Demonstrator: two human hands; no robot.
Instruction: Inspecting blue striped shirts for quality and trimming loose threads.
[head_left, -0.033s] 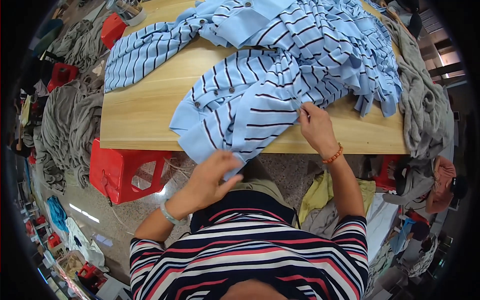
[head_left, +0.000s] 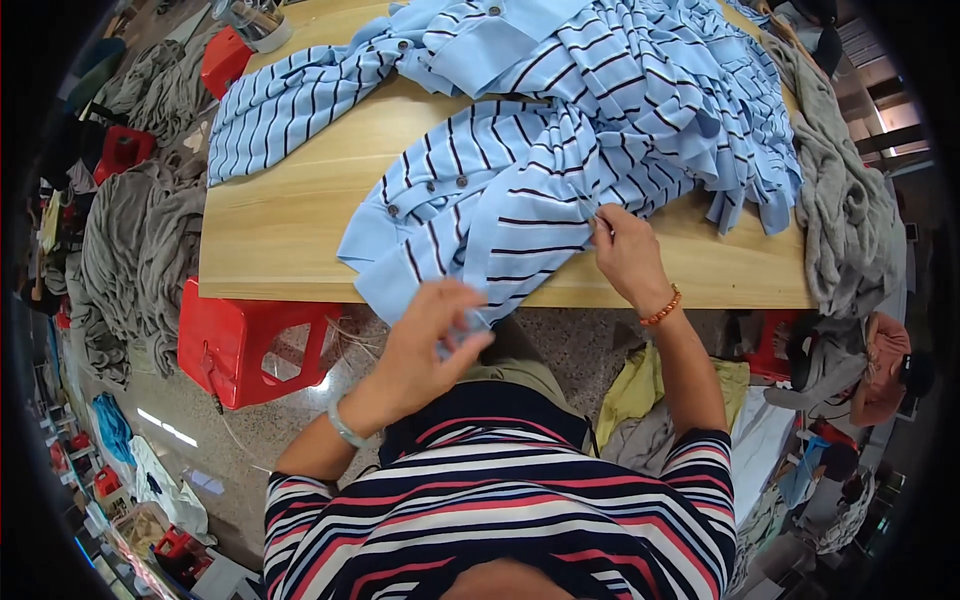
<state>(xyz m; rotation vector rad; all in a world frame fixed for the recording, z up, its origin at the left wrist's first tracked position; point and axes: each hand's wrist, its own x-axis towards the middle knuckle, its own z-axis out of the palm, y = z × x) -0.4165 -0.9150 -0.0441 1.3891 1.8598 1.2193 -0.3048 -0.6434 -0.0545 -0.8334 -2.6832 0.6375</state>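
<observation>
Two hands work at the front edge of a pale wood-grain tabletop (head_left: 280, 230), upon which light blue knitwear with dark and white stripes is spread. The right hand (head_left: 630, 253) pinches a fold of the nearer striped garment (head_left: 535, 240) between thumb and fingers, just inside the front edge and right of its middle. The left hand (head_left: 437, 335), slightly blurred, is at the lower end of the same garment, in front of the front edge; its fingers are bent and its thumb stands apart, with blue cloth visible between them, and whether it grips this cloth cannot be told. The garment lies across the middle of the front edge, its plain blue border hanging over; dark buttons (head_left: 462, 181) show on its left part. Behind it, a gathered striped pile (head_left: 650, 90) covers the back right corner, while a striped sleeve-like length (head_left: 290, 115) extends to the left edge. A clear container (head_left: 262, 30) stands at the back left corner. Grey cloth (head_left: 845, 215) hangs along the right edge; a red stool (head_left: 225, 345) stands below the front left corner.
</observation>
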